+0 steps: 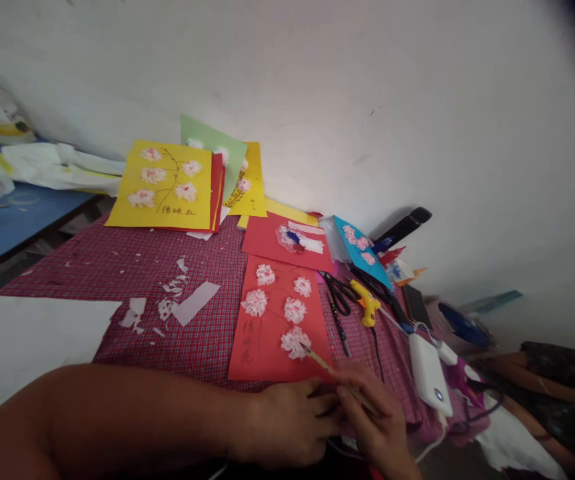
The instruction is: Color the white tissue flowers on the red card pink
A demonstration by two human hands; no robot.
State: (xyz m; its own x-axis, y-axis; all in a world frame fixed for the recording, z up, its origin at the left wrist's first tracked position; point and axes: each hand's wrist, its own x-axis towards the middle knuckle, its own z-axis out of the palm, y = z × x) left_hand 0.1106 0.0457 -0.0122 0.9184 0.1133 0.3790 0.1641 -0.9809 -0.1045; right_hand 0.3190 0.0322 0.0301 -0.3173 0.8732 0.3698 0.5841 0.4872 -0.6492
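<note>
My right hand (374,417) grips a thin paintbrush (320,361), its dark tip touching the lowest of several white-and-pink paper flowers (294,343). These flowers sit on a red card (272,363) with handwritten characters on its left side. Close by, at the card's bottom edge, my left hand (290,423) rests with its fingers curled in; the right hand partly covers them, and whatever they may hold is hidden. Above this card lies another red sheet (262,240) bearing a round dish-like piece (290,237) with blue and dark red colour.
Right of the card lie black scissors (340,293), a yellow glue gun (366,303) and a white power bank (430,373). Paper scraps (167,308) litter the checked cloth (87,267). Flower cards (167,183) lean at the back wall. At far right, another person's arm (522,373) shows.
</note>
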